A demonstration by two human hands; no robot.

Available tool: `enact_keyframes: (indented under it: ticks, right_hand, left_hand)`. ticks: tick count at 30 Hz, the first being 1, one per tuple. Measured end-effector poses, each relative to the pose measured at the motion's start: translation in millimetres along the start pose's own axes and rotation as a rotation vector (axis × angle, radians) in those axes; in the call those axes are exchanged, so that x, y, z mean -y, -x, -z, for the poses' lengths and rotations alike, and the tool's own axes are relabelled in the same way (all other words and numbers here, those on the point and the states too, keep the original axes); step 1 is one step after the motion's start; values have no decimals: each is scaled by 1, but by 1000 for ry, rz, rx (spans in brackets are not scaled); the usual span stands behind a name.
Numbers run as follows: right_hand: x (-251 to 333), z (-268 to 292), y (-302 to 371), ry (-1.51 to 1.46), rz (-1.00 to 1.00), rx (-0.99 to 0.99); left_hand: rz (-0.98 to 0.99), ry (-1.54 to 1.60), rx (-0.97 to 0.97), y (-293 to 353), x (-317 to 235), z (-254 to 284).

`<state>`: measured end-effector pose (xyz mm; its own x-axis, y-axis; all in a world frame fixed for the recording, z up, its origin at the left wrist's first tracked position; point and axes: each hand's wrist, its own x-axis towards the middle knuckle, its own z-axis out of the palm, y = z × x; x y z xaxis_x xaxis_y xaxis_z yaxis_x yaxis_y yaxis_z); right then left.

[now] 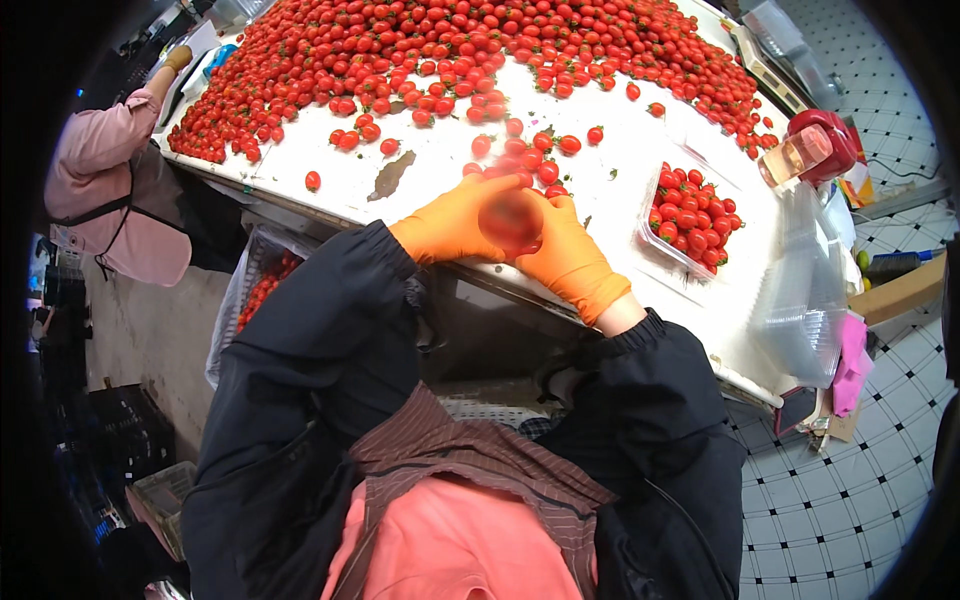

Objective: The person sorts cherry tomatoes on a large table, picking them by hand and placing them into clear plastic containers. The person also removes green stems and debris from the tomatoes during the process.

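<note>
My left hand (450, 220) and my right hand (572, 255), both in orange gloves, meet over the near edge of the white table (345, 200). Their curled fingers close round a few cherry tomatoes; a dark red, blurred round patch (511, 222) shows between them. Exactly how many tomatoes are held is hidden. Just beyond my fingertips lie loose cherry tomatoes (543, 141), some smeared by blur. To the right of my right hand stands a clear plastic punnet (650, 240) filled with cherry tomatoes (692, 215).
A big heap of cherry tomatoes (400, 45) covers the table's far side. Stacked clear punnets (800, 290) stand at the right edge, near a red device (828, 140) and a scale (768, 70). Another person (120, 180) works at the left, beside a lined crate (240, 300).
</note>
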<state>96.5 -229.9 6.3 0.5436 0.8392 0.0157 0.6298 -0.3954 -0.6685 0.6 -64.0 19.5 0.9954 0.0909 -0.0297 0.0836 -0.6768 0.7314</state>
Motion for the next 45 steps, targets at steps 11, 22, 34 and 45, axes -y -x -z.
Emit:
enact_keyframes:
  ticks: [11, 22, 34, 45]
  right_hand:
    - [-8, 13, -17, -814, -83, 45]
    - [-8, 62, -11, -815, 64, -125]
    - [-116, 187, 30, -404, -305, -369]
    - [-62, 133, -8, -195, 107, -552]
  left_hand:
    - [257, 862, 43, -17, -3, 11]
    - [174, 772, -168, -43, -57, 0]
    - [15, 708, 160, -167, -142, -41]
    - [192, -109, -383, -63, 22, 75]
